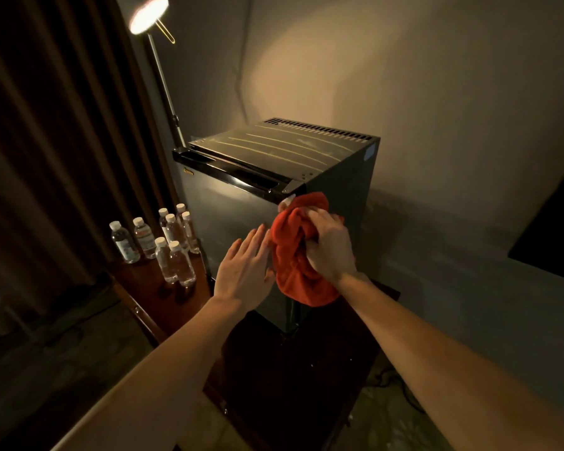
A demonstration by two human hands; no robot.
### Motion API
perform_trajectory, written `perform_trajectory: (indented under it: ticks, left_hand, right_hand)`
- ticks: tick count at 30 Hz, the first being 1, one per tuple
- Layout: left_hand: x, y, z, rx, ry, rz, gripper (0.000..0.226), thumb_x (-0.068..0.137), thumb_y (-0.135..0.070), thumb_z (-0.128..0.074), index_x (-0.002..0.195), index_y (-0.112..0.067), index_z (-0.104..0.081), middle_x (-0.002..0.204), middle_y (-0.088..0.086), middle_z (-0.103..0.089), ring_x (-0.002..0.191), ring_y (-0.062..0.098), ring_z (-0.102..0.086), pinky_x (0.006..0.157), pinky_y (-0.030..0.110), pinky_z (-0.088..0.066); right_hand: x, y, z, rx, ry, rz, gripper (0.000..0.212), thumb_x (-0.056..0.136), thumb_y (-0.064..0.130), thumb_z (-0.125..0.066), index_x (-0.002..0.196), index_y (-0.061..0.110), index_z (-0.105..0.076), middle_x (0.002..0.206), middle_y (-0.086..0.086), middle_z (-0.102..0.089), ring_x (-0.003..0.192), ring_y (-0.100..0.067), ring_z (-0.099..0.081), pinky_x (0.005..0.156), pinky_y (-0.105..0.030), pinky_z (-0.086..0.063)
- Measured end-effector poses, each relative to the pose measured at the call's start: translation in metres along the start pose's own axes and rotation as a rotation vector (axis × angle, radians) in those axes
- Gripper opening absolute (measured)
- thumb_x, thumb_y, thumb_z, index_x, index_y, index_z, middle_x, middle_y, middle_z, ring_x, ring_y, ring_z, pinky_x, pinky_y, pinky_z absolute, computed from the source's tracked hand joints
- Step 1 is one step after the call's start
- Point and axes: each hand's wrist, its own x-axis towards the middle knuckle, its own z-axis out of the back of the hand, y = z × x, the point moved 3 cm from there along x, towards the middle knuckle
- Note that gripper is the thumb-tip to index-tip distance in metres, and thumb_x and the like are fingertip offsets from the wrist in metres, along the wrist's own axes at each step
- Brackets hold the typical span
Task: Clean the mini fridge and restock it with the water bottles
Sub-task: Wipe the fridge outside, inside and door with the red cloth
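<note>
Dim lamplit corner, closed black mini fridge (pixel 241 206), right hand (pixel 331 245) clutching red cloth (pixel 293 255), left hand (pixel 245 265) flat

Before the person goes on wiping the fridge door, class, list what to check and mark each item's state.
1. Right hand grips the red cloth: ok.
2. Left hand open, fingers straight, by the fridge door: ok.
3. Door closed: ok.
4. Water bottles upright on the wooden table, left of the fridge: ok.
5. Lamp lit: ok.
6. Inside clean: cannot tell.
</note>
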Motion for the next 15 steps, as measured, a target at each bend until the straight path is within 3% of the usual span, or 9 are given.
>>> perform_trajectory:
  ticks: [2,6,11,15]
  left_hand:
    - [0.001,0.003,-0.004,-0.01,-0.017,-0.01,0.073,0.098,-0.055,-0.034,0.157,-0.019,-0.008,0.163,0.004,-0.018,0.149,0.02,-0.018,0.12,0.043,-0.022]
    - [0.0,0.012,-0.016,-0.012,0.013,-0.006,0.073,0.099,-0.054,-0.035,0.157,-0.02,-0.005,0.163,0.004,-0.013,0.15,0.02,-0.014,0.122,0.041,-0.017]
    - [-0.004,0.007,-0.038,-0.027,0.041,-0.014,0.072,0.099,-0.051,-0.037,0.157,-0.017,-0.01,0.163,0.005,-0.015,0.149,0.021,-0.019,0.122,0.04,-0.018]
    - [-0.011,0.0,-0.064,-0.031,0.064,-0.025,0.069,0.098,-0.052,-0.029,0.155,-0.017,-0.015,0.162,0.007,-0.018,0.147,0.023,-0.025,0.117,0.042,-0.029]
  right_hand:
    - [-0.001,0.005,-0.009,0.039,-0.019,-0.012,0.047,0.079,0.019,-0.051,0.125,0.016,-0.062,0.127,-0.002,-0.062,0.117,-0.021,-0.055,0.105,-0.035,-0.039]
    - [-0.002,0.0,-0.018,0.045,-0.066,-0.017,0.042,0.08,0.004,-0.056,0.12,0.012,-0.065,0.125,-0.004,-0.063,0.117,-0.019,-0.054,0.103,-0.026,-0.033]
    - [-0.013,-0.021,-0.037,-0.077,-0.048,0.008,0.036,0.077,0.002,-0.054,0.109,0.012,-0.068,0.118,-0.004,-0.068,0.111,-0.024,-0.06,0.097,-0.043,-0.047]
    - [-0.034,-0.041,-0.063,-0.206,0.045,0.038,0.05,0.069,0.009,-0.043,0.112,0.013,-0.068,0.119,-0.003,-0.067,0.11,-0.027,-0.061,0.092,-0.046,-0.048]
